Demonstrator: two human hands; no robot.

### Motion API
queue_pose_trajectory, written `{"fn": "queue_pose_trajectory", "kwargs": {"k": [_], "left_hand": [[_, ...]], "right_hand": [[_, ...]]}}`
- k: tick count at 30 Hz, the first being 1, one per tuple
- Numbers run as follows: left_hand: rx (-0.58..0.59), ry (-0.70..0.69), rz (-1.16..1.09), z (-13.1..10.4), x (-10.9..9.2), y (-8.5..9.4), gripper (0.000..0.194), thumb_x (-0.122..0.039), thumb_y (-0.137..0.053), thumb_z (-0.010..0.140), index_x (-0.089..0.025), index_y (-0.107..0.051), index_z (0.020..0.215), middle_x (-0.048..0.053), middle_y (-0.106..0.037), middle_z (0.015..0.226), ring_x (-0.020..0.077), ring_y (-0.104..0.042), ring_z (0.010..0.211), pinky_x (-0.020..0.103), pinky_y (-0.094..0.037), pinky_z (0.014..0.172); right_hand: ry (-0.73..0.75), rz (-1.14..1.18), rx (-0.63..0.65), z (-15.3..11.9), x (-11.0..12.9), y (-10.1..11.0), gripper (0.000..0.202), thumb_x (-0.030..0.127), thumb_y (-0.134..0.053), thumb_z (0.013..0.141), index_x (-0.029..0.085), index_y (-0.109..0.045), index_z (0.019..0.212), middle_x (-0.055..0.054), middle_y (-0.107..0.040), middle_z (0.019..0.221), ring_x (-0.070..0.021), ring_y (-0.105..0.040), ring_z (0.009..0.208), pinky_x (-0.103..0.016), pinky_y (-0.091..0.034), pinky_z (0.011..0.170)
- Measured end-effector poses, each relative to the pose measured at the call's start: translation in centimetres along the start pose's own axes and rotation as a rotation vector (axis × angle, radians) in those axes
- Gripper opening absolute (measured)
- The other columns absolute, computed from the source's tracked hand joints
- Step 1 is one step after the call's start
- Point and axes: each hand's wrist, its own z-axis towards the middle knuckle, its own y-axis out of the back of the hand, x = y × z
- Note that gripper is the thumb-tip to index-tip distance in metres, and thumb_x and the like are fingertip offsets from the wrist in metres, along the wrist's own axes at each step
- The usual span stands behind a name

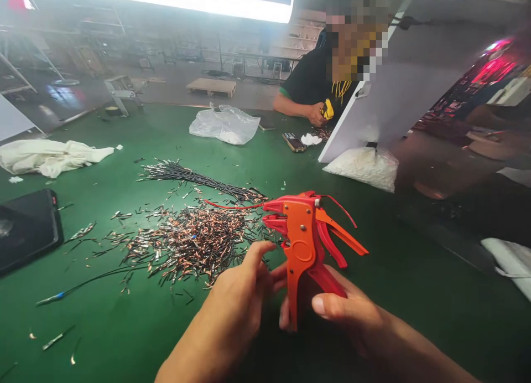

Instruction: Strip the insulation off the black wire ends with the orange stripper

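Note:
An orange-and-red wire stripper point(299, 233) stands upright in my right hand point(352, 311), which is wrapped around its handles. A thin red wire point(232, 207) runs to the tool's upper jaw, and a red strand also sticks out behind its head. My left hand point(238, 300) is beside the tool's lower front, thumb and fingers apart; some fingertips are hidden behind the tool, so contact is unclear. Left of the tool lies a heap of short wire pieces point(199, 239) with bare copper ends. A bundle of black wires point(199, 178) with metal-tipped ends lies behind the heap.
A dark phone-like device point(29, 228) and a white cloth point(50, 156) lie at left. Farther back are a clear plastic bag point(224, 123) and a phone point(293, 142). A white panel point(373, 95) stands at right near a bag of white pieces point(365, 167). Across the table, another person's hand point(317, 114) holds a yellow tool.

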Motion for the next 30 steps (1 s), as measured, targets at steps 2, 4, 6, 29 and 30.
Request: {"fn": "queue_pose_trajectory", "kwargs": {"k": [2,4,6,29,30], "left_hand": [[-0.049,-0.038,0.096,0.0,0.4,0.1,0.032,-0.013,-0.036,0.092,-0.020,-0.048,0.121,0.000,-0.068,0.071,0.0171,-0.069,0.064,0.026,-0.048,0.059],[-0.104,-0.078,0.173,-0.1,1.0,0.3,0.032,-0.010,-0.038,0.092,-0.021,-0.050,0.120,0.001,-0.072,0.074,0.0174,-0.071,0.065,0.026,-0.049,0.058],[-0.172,-0.093,0.234,-0.2,1.6,0.5,0.035,-0.009,-0.039,0.093,-0.021,-0.051,0.124,0.003,-0.075,0.083,0.0175,-0.071,0.069,0.027,-0.051,0.061],[-0.307,-0.461,0.328,0.0,-0.1,0.0,0.029,-0.002,-0.049,0.092,-0.015,-0.054,0.066,0.002,-0.053,0.061,0.0138,-0.043,0.060,0.026,-0.037,0.054],[-0.336,-0.437,0.297,0.0,-0.3,0.0,0.027,-0.003,-0.049,0.093,-0.015,-0.055,0.069,0.001,-0.054,0.063,0.0138,-0.044,0.062,0.026,-0.037,0.056]], "right_hand": [[0.006,-0.006,-0.014,-0.2,-0.1,0.1,0.041,0.030,-0.053,0.086,0.013,-0.061,0.122,-0.010,-0.073,0.086,-0.0242,-0.064,0.077,-0.043,-0.047,0.079],[0.024,-0.012,-0.032,-0.4,-0.2,0.2,0.043,0.031,-0.054,0.087,0.015,-0.057,0.126,-0.010,-0.074,0.089,-0.0255,-0.065,0.081,-0.046,-0.047,0.083],[0.041,-0.003,-0.068,-0.5,-0.1,0.4,0.045,0.032,-0.055,0.087,0.016,-0.054,0.130,-0.011,-0.074,0.095,-0.0272,-0.066,0.087,-0.049,-0.046,0.087],[0.029,-0.034,-0.088,-0.3,-1.0,-0.2,0.041,0.035,-0.056,0.086,0.020,-0.056,0.124,-0.008,-0.073,0.093,-0.0269,-0.066,0.088,-0.045,-0.045,0.087],[0.035,0.004,-0.106,-0.3,-1.1,0.0,0.044,0.035,-0.057,0.085,0.020,-0.054,0.126,-0.008,-0.072,0.097,-0.0268,-0.066,0.089,-0.045,-0.045,0.088]]}}
